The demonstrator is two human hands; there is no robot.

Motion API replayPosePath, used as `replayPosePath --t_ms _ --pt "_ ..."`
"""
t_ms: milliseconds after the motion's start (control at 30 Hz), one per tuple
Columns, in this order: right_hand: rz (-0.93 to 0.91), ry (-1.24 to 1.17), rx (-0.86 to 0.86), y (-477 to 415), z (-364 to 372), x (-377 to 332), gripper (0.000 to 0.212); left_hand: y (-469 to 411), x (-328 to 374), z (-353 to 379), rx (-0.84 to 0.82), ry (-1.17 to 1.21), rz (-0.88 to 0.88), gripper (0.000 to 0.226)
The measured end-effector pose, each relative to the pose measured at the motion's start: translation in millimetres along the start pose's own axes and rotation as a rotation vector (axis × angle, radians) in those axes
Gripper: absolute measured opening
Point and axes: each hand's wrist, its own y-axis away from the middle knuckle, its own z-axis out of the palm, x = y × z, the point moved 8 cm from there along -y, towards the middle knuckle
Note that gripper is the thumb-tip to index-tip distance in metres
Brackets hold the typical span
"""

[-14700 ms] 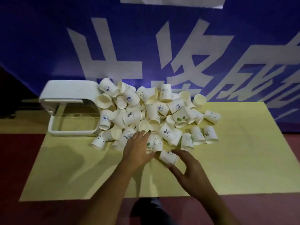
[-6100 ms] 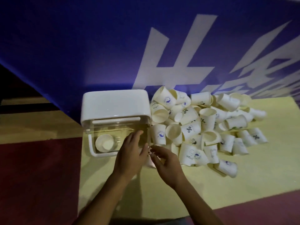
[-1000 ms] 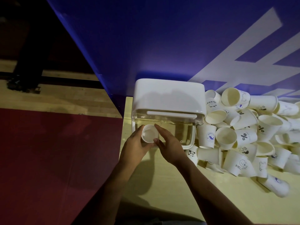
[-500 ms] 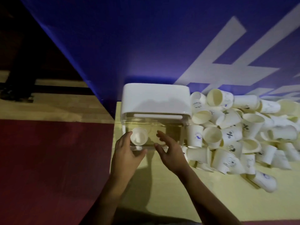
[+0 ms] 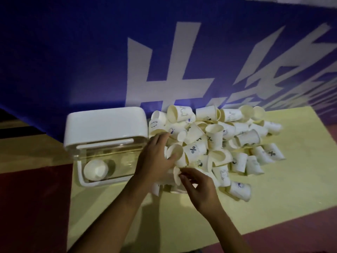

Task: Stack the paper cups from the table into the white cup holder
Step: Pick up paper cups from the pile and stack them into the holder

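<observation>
white paper cups (image 5: 215, 143) lie heaped just right of the white cup holder (image 5: 106, 125), on the yellow tabletop (image 5: 273, 207). this looks like the gathering step. the left hand (image 5: 155, 159) lies spread over cups at the holder's right edge, and the right hand (image 5: 198, 187) pinches the rim of a tipped cup (image 5: 176, 175) nearer me. next, i'd guess, that cup gets nested and carried left. count: one holder, one lying cup (image 5: 95, 169), or a short stack, inside it, and perhaps forty loose, too tangled to be sure.
</observation>
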Motion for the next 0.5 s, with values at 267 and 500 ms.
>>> replayPosePath --t_ms 267,500 --pt "0.086 -0.024 0.034 -4.2 -91.0 54.4 0.015 -123.7 31.5 12.6 -0.002 -0.319 -0.078 0.076" --pt "0.141 -0.029 0.033 -20.9 -148.3 94.3 0.014 -142.3 11.8 38.5 -0.046 -0.394 -0.248 0.072"
